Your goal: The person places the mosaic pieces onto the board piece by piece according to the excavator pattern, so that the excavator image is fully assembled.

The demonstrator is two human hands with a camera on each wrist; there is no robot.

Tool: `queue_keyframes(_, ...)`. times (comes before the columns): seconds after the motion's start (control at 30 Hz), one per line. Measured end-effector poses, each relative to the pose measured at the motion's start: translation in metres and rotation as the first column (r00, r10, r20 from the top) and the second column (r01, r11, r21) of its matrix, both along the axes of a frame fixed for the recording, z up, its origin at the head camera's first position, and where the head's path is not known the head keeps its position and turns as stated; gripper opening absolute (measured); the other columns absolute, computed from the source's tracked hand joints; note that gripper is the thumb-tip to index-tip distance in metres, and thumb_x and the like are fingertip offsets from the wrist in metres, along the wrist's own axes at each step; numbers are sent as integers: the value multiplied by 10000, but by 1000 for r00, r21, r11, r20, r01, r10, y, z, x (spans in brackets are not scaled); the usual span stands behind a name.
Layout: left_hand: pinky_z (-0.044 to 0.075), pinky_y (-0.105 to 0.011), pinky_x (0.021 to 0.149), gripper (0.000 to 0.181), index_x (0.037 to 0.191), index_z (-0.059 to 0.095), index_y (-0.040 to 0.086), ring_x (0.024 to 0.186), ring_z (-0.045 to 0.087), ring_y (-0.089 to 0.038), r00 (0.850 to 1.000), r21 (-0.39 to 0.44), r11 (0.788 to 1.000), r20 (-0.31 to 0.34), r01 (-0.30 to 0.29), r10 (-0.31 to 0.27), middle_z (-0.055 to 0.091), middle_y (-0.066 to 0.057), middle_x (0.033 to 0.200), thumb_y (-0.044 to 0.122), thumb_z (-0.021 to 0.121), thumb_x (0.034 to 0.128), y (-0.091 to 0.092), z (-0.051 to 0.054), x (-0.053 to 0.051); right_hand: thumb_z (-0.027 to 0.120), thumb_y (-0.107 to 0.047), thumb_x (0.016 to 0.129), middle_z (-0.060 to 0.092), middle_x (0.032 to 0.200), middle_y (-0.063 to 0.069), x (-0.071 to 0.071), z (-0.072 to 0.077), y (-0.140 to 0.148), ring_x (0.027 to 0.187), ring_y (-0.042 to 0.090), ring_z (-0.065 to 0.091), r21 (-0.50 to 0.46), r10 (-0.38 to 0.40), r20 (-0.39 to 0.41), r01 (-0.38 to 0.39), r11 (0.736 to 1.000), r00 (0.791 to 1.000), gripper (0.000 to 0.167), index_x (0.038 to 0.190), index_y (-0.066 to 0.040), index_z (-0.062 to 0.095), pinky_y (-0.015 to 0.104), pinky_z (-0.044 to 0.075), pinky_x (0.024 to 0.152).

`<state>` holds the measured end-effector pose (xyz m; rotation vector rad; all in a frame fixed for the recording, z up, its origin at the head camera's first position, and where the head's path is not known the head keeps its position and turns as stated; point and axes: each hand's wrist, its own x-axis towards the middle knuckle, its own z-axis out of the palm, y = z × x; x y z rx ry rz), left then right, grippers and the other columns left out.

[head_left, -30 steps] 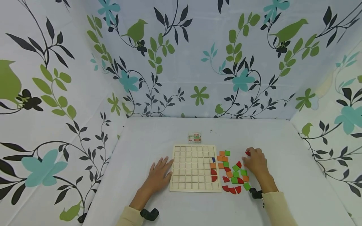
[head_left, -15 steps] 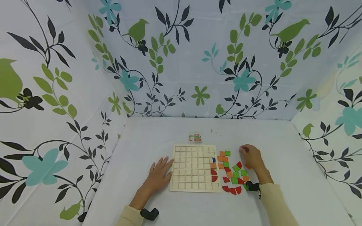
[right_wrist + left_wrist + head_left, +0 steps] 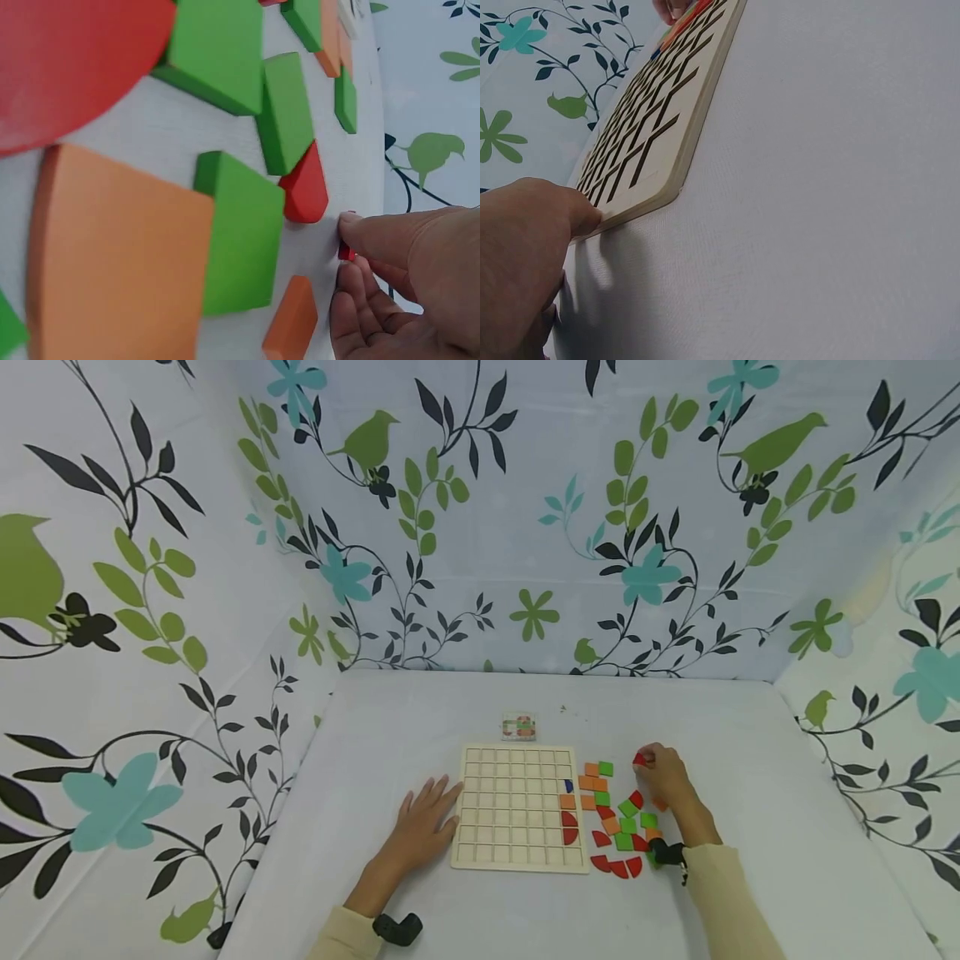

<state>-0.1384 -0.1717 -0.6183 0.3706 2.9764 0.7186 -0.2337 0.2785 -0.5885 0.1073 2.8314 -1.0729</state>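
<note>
A pale wooden grid board (image 3: 498, 810) lies on the white table. Along its right columns sit a small blue piece (image 3: 568, 786), an orange square (image 3: 567, 802) and two red quarter-round pieces (image 3: 570, 827). My left hand (image 3: 426, 822) rests beside the board with fingers spread; in the left wrist view the thumb (image 3: 585, 214) touches the board's edge. My right hand (image 3: 670, 774) pinches a red piece (image 3: 346, 252) between thumb and fingers, to the right of the board. Most of that piece hides behind the fingertips in the right wrist view.
Loose green squares (image 3: 627, 826), orange squares (image 3: 587, 782) and red quarter-rounds (image 3: 618, 869) are scattered right of the board. One orange piece (image 3: 291, 319) lies near the right hand. A small patterned card (image 3: 518, 727) is behind the board. Patterned cloth walls surround the table.
My right hand has shifted slightly left and away from me with the red piece, which now shows more at the fingertips. An orange piece below the hand came into view. The left hand stayed put.
</note>
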Motion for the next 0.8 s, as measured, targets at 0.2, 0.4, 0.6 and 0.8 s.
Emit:
queue_keyframes(0.2, 155, -693, 1256, 573, 1628, 436, 230, 1611, 242, -369, 1000, 0, 1000, 13, -3, 3, 333, -98, 1718, 331, 557, 1077, -1, 0, 0, 613, -61, 1052, 562, 1216, 312, -5, -9, -4, 1101, 431, 576, 11, 35, -47, -34, 999, 998, 320, 1302, 132, 554, 581, 523, 1013)
queue_keyframes(0.4, 161, -705, 1249, 573, 1620, 451, 219, 1604, 253, -383, 1000, 1, 1000, 6, -5, 5, 345, -108, 1711, 321, 568, 1069, -1, 1, 1, 604, -91, 1068, 553, 1260, 310, -14, -15, -17, 1126, 418, 553, 70, 41, -76, -36, 997, 996, 329, 1317, 120, 568, 582, 509, 1063)
queue_keyframes(0.6, 160, -698, 1254, 565, 1619, 451, 217, 1604, 255, -379, 1000, 12, 1000, 3, -2, 2, 343, -109, 1711, 327, 566, 1077, 0, 3, 3, 595, -88, 1070, 541, 1305, 311, -13, -4, -43, 1172, 426, 542, 100, 63, -106, -53, 994, 992, 333, 1344, 99, 565, 589, 494, 1074)
queue_keyframes(0.8, 167, -697, 1253, 563, 1617, 455, 214, 1602, 260, -383, 1000, 4, 1000, -2, 2, -2, 346, -112, 1710, 317, 577, 1076, -1, 3, 2, 625, -80, 1051, 576, 1284, 270, 0, 6, -87, 1188, 425, 567, 133, 198, -171, -176, 975, 965, 306, 1319, 68, 602, 600, 493, 1038)
